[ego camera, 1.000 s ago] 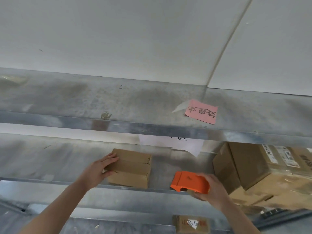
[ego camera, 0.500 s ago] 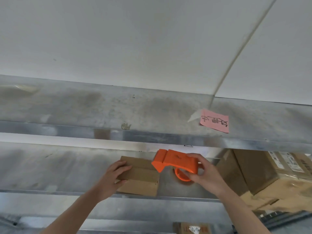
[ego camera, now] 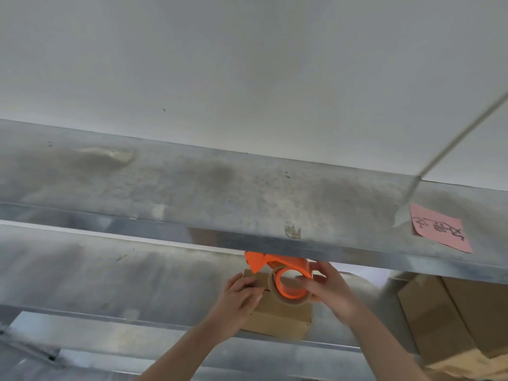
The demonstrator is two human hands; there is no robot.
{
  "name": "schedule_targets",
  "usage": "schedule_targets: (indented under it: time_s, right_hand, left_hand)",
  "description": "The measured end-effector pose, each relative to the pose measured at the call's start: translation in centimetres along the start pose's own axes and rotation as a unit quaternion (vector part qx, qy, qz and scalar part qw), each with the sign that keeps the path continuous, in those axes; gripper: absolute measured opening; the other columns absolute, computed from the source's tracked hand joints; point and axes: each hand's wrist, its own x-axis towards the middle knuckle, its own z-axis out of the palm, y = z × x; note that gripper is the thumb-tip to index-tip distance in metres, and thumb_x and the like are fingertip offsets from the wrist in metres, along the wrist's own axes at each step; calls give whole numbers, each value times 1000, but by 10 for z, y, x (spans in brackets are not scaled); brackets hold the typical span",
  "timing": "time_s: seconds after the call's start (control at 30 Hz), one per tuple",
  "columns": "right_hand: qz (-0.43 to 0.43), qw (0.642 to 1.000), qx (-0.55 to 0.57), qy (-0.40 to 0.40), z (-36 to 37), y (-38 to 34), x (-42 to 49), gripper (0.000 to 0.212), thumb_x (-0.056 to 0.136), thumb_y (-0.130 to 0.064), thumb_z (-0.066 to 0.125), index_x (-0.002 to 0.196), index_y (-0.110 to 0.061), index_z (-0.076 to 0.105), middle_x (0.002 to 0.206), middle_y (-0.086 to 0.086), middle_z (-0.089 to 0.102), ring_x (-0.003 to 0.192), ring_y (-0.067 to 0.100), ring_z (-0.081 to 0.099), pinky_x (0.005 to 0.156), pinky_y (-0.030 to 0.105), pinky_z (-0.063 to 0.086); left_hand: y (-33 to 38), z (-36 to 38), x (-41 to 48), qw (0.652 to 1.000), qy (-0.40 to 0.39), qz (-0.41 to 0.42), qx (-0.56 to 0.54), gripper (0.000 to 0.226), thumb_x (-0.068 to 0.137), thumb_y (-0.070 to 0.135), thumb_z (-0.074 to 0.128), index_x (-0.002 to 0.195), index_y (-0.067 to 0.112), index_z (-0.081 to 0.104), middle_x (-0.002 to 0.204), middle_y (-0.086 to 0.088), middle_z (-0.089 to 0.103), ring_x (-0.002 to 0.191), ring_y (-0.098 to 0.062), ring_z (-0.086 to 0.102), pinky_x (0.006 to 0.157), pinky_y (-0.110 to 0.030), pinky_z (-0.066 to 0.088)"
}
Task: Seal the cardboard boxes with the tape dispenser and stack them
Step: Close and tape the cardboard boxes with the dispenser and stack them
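Note:
A small brown cardboard box [ego camera: 277, 314] sits on the metal shelf [ego camera: 115, 281] near its front edge. My left hand [ego camera: 242, 298] rests on the box's left top with the fingers spread flat. My right hand [ego camera: 327, 292] grips the orange tape dispenser [ego camera: 286, 270] with its roll of brown tape, held over the box's top. The dispenser's front tip is at the box's far left edge, partly hidden under the upper shelf's lip.
An upper metal shelf [ego camera: 247, 199] crosses the view just above the dispenser. A pink note [ego camera: 439, 228] is stuck on it at the right. Larger cardboard boxes [ego camera: 445, 314] stand to the right on the lower shelf. A white wall is behind.
My right hand has carried the dispenser from the right of the box up and over its top. My left hand has stayed on the box. The view has shifted to the left.

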Motion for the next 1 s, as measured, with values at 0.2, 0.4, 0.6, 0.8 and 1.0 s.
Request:
schedule_targets:
  time_s: [0.2, 0.4, 0.6, 0.8, 1.0]
  right_hand:
    - [7, 1000, -6, -6, 16, -3, 1, 42, 69, -17, 86, 104, -19, 63, 100, 7, 71, 92, 20, 71, 71, 39, 61]
    - [-5, 1000, -14, -18, 13, -10, 2, 65, 46, -44, 85, 105, -22, 67, 100, -1, 73, 94, 14, 69, 66, 32, 60]
    - [-81, 994, -73, 16, -2, -16, -1, 42, 62, -24, 89, 95, -34, 67, 86, -22, 70, 86, -8, 64, 69, 14, 53]
    - [-223, 947, -226, -46, -36, 11, -15, 76, 60, -15, 81, 120, -54, 55, 120, -21, 50, 111, 1, 54, 88, 16, 50]
    - [-277, 884, -375, -30, -58, 34, -14, 81, 61, -26, 81, 124, -60, 44, 122, -13, 43, 107, 6, 46, 81, 10, 42]
  left_hand:
    - [8, -3, 10, 975, 23, -130, -179, 45, 102, 42, 31, 89, 35, 73, 115, 18, 57, 122, -8, 37, 104, -18, 21]
    - [16, -11, 25, 928, 9, -176, -329, 35, 75, 50, 65, 79, 17, 76, 109, -14, 64, 104, -29, 62, 99, -48, 44]
    - [15, -22, 30, 960, 95, -122, -232, 16, 70, 37, 75, 61, 25, 67, 95, 7, 60, 93, -5, 58, 85, -27, 42]
    - [-14, -55, 27, 995, 69, -60, -34, 17, 82, 37, 63, 68, 32, 54, 93, 13, 59, 102, -12, 50, 92, -26, 35]
    - [-24, -85, 29, 988, -74, -110, 74, 13, 93, 27, 59, 80, 23, 57, 101, 7, 57, 103, -12, 46, 90, -26, 34]
